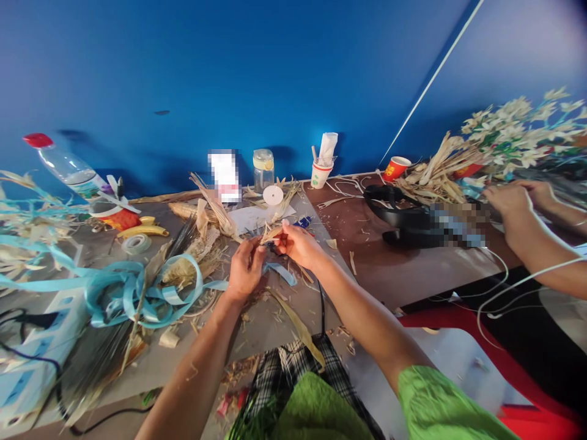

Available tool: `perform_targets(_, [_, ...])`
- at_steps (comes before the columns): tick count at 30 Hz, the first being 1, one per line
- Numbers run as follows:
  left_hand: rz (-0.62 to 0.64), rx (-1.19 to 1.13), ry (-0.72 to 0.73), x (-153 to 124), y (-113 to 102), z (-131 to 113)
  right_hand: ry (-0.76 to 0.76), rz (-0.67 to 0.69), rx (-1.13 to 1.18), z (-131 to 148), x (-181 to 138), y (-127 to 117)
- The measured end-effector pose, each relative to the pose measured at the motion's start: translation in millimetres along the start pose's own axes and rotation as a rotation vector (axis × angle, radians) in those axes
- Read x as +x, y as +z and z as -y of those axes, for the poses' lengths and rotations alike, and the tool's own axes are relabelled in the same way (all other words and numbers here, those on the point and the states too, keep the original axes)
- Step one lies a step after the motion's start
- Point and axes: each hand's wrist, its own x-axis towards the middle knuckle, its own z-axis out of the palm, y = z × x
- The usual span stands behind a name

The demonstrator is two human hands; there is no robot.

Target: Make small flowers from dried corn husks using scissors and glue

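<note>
Both hands meet over the middle of the table, fingers bent around a small piece of dried corn husk (272,233). My left hand (246,264) pinches its lower left end. From the other side, my right hand (300,245) grips it between thumb and fingers. Part of the husk is hidden by the fingertips. Below the hands, a long husk strip (299,324) hangs over the table's front edge towards my lap. A short piece of blue ribbon (283,274) lies just beneath my right hand. Corn husks (219,215) are heaped behind my left hand.
Tangled blue ribbon (132,293), a tape roll (136,244) and a power strip (43,348) lie left. A bottle (73,171), a glass jar (263,174) and a paper cup (321,175) stand along the wall. Rightward are a black headset (398,214) and another person's hands (511,198).
</note>
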Motion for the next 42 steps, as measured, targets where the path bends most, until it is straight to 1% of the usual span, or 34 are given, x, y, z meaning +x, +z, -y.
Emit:
perform_targets(2, [-0.031, -0.066, -0.038, 0.7, -0.4, 0.0, -0.017, -0.061, 0.029, -0.3, 2.0, -1.8])
perform_targets(4, [-0.068, -0.138, -0.099, 2.0, -0.5, -0.6, -0.053, -0.093, 0.011, 1.1, 3.1, -3.8])
perform_targets(7, [-0.121, -0.253, -0.202, 4.3, -0.3, -3.8, -0.163, -0.184, -0.153, 5.4, 2.7, -8.6])
perform_targets(9, [-0.153, -0.335, -0.256, 5.8, -0.6, -6.0, -0.264, -0.299, -0.388, 8.7, 1.7, -14.1])
perform_targets(12, [-0.202, -0.455, -0.303, 8.1, -1.8, -5.9, -0.371, -0.513, -0.858, 13.5, 0.3, -25.9])
perform_targets(14, [-0.236, -0.548, -0.320, 9.7, -2.3, -3.2, -0.342, -0.636, -1.148, 16.2, -0.1, -34.6])
perform_targets(16, [-0.259, -0.680, -0.348, 11.2, -2.4, -0.2, -0.195, -0.702, -1.362, 18.5, -0.5, -42.3])
perform_targets(18, [-0.254, -0.840, -0.395, 12.6, -2.2, 1.6, 0.004, -0.706, -1.484, 20.1, -0.8, -48.1])
perform_targets(20, [-0.225, -0.980, -0.438, 13.8, -2.2, 1.7, 0.159, -0.658, -1.537, 20.8, -1.0, -51.4])
perform_targets(22, [-0.197, -1.070, -0.452, 14.7, -2.7, 0.5, 0.250, -0.582, -1.559, 20.9, -1.4, -51.8])
perform_targets(25, [-0.192, -1.150, -0.439, 15.6, -4.2, -1.6, 0.316, -0.491, -1.600, 21.2, -3.6, -47.8])
perform_targets(30, [-0.206, -1.193, -0.453, 16.3, -6.5, -5.1, 0.363, -0.525, -1.656, 24.5, -10.3, -39.8])
perform_targets(34, [-0.205, -1.150, -0.463, 16.4, -7.6, -8.1, 0.383, -0.450, -1.672, 21.6, -10.6, -43.8])
perform_targets(37, [-0.212, -1.076, -0.448, 16.1, -7.3, -7.6, 0.326, -0.428, -1.655, 16.4, -8.7, -49.7])
perform_targets(42, [-0.277, -0.914, -0.371, 15.2, -3.3, 1.2, 0.199, -0.503, -1.578, 16.8, -6.9, -54.0])
